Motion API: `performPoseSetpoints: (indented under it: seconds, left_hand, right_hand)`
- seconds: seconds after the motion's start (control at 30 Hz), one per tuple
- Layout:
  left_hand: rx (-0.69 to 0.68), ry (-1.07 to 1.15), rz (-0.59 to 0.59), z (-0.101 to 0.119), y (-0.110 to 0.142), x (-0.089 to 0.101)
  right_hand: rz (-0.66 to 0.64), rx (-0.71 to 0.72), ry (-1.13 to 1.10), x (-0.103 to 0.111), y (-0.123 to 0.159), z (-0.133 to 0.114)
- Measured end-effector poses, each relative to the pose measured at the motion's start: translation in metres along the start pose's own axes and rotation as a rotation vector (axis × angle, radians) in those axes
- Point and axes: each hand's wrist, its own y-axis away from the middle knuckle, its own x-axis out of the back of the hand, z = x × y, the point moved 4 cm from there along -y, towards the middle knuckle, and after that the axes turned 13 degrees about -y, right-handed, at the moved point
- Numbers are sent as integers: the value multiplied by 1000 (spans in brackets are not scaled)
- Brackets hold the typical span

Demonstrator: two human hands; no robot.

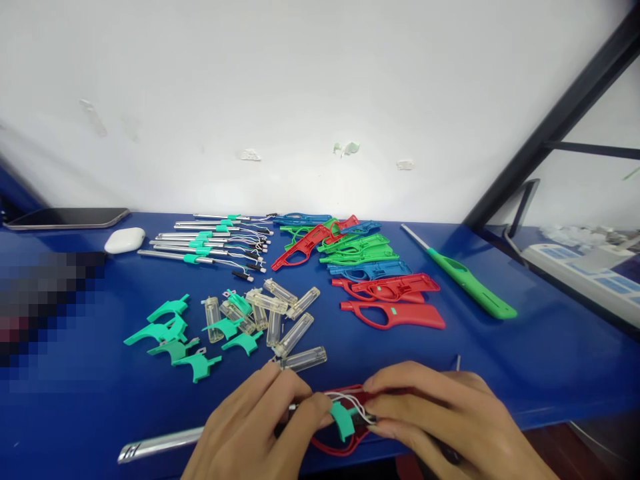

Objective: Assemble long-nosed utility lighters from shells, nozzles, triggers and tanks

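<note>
At the front edge of the desk, my left hand [260, 423] and my right hand [440, 417] work over a red lighter handle half [345, 451]. My left thumb and fingers are closed at a green trigger [343, 421] lying in the red loop. A silver lighter tube [160, 445] sticks out to the left from under that hand. My right fingers pinch the handle half's right portion, close to white wires [356, 402] and a dark part they mostly cover. Beyond my left hand lie loose green triggers [197, 363] and clear fuel tanks [304, 359].
Metal tubes with wires [200, 247] are grouped at the back left. Red, green and blue handle halves [395, 315] are piled centre right. An assembled green lighter [473, 287] lies right of them. A phone [65, 217], a white case [125, 241] and a power strip [590, 280] stand at the sides.
</note>
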Motion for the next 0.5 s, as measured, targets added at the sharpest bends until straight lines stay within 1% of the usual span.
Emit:
performPoseSetpoints:
  seconds: [0.13, 0.2, 0.33, 0.5]
  left_hand:
    - [55, 34, 48, 2, -3, 0]
    - [62, 20, 78, 4, -5, 1]
    - [53, -6, 80, 6, -8, 1]
    - [52, 12, 70, 6, -7, 0]
  right_hand:
    - [9, 19, -15, 1, 1, 0]
    - [16, 28, -29, 2, 2, 0]
    - [43, 45, -18, 2, 1, 0]
    - [58, 31, -7, 2, 0, -1]
